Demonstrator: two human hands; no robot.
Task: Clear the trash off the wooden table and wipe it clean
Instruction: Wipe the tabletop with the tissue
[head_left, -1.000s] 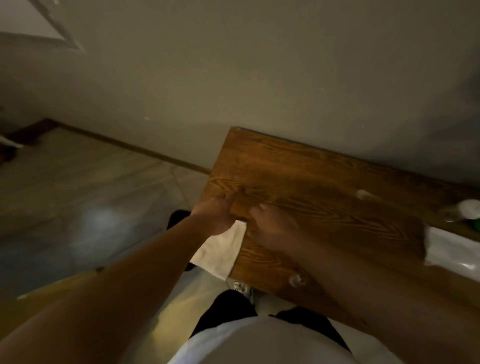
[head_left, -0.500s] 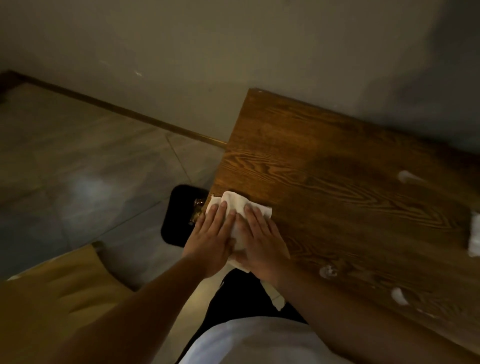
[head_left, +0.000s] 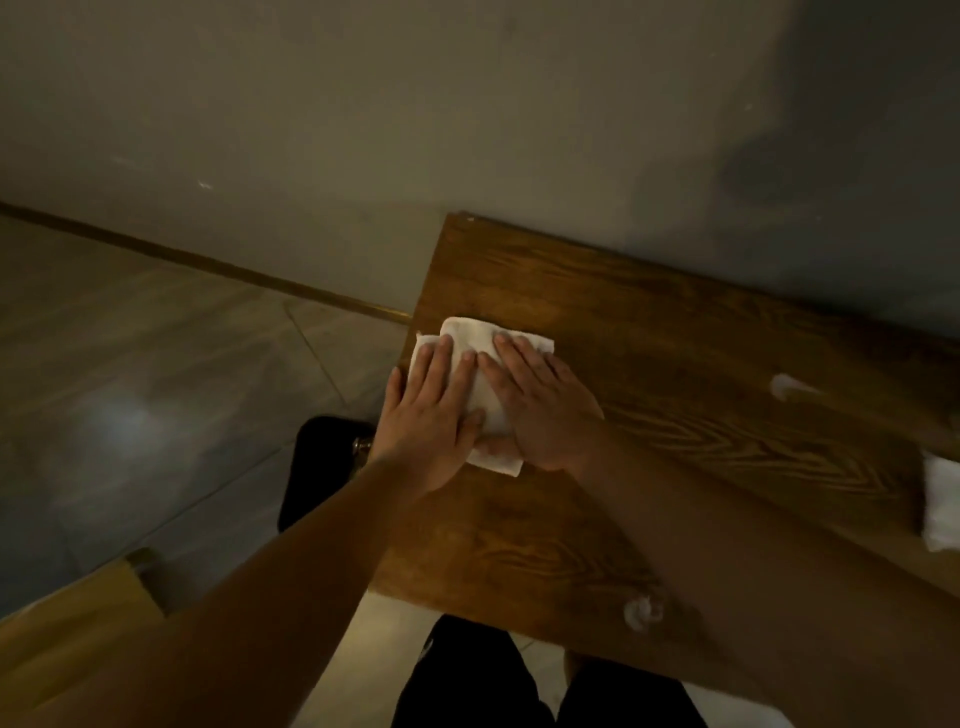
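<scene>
Both hands, left hand (head_left: 431, 415) and right hand (head_left: 540, 410), lie spread flat on the white cloth (head_left: 480, 358) at the wooden table (head_left: 675, 364) corner.

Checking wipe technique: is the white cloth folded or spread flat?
Folded: the white cloth shows overlapping layers under both flat hands.

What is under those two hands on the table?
A folded white cloth lies flat beneath the left hand and right hand, on the wooden table. Its middle is covered.
</scene>
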